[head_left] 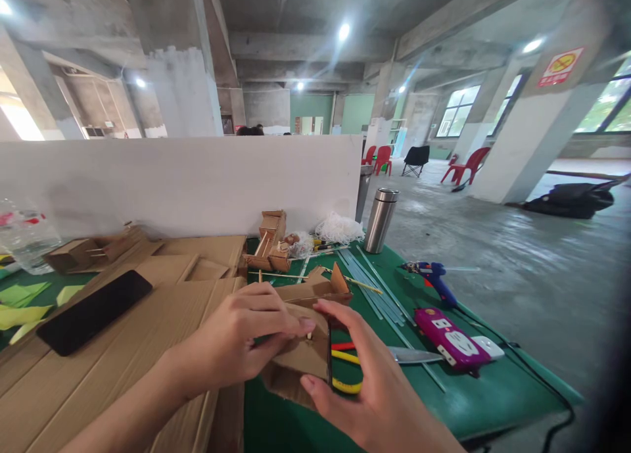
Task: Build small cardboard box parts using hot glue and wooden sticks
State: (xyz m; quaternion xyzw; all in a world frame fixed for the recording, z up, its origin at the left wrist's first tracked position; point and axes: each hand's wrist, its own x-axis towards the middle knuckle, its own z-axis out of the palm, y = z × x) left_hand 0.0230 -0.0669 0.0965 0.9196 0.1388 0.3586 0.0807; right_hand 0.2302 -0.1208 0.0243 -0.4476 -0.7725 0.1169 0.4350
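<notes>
Both my hands hold a small brown cardboard box piece point(302, 361) above the green table point(473, 394). My left hand point(246, 338) grips its left side, fingers curled over the top edge, fingertips near a small pale peg. My right hand point(374, 387) cups its right and lower side, thumb under the bottom edge and index finger along the top. Just behind stands another open cardboard piece point(318, 288). Scissors point(379, 357) with red and yellow handles lie on the table under my right hand.
Flat cardboard sheets point(123, 348) with a black phone point(93, 311) lie left. Small cardboard models point(271, 242), clear glue sticks point(374, 288), a steel flask point(380, 219), a blue glue gun point(434, 275) and a purple power strip point(451, 338) sit around. A white partition point(187, 180) stands behind.
</notes>
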